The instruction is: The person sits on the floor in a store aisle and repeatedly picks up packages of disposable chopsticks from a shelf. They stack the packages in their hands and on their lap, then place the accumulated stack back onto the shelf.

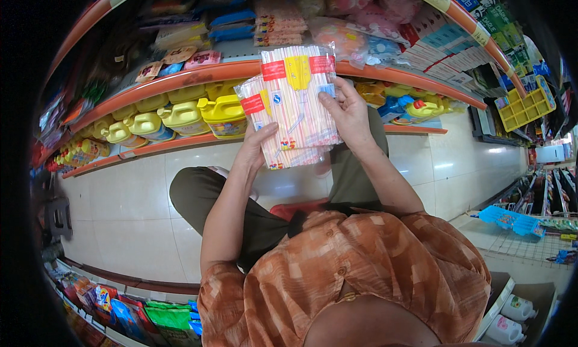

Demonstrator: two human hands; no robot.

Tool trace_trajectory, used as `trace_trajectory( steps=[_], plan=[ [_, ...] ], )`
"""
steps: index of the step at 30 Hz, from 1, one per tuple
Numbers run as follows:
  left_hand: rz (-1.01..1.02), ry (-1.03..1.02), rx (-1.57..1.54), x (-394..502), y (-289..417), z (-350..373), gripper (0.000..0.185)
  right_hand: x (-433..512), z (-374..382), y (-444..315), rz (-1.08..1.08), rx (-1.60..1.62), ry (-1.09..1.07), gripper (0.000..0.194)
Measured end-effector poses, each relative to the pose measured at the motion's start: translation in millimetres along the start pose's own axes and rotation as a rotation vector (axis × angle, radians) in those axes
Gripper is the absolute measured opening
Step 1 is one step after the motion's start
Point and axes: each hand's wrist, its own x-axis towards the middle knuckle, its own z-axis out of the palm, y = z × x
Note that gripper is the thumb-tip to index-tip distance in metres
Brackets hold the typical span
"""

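Two overlapping clear packs of striped drinking straws are held up in front of the shelf. My left hand (255, 143) grips the lower left side, its thumb lying across the rear pack of straws (255, 106). On the right edge, my right hand (348, 114) pinches the front pack of straws (295, 98), thumb on its face. Red and yellow printed labels show through the plastic. Most of the rear pack is hidden behind the front one; whether there are more packs behind, I cannot tell.
An orange shelf edge (194, 76) runs across behind the packs. Yellow jugs (222, 114) line the lower shelf. More straw packs (280, 26) lie on the upper shelf. A yellow divided tray (527, 105) is at right, and a grey stool (58, 218) at left.
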Motion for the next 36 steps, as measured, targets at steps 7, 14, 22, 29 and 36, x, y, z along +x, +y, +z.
trace_trajectory(
  steps=[7,14,22,29,36],
  plan=[
    [0.021,-0.002,0.024,-1.3,2.7,2.3,0.069,-3.5,-0.4,-3.8,-0.013,-0.073,-0.003,0.05],
    [0.061,0.007,0.046,0.4,0.2,-3.2,0.065,-17.6,-1.1,-5.8,0.017,-0.173,-0.075,0.052],
    [0.029,-0.013,-0.084,6.3,-2.2,-5.8,0.056,18.6,-2.2,-24.1,-0.051,0.02,0.012,0.045],
    [0.039,0.011,-0.033,3.6,-1.3,-4.0,0.05,122.9,20.3,-33.3,0.014,0.116,0.054,0.039],
    [0.03,0.025,-0.047,1.4,1.8,-1.2,0.048,220.4,40.8,-4.0,-0.058,0.185,0.232,0.036]
  ],
)
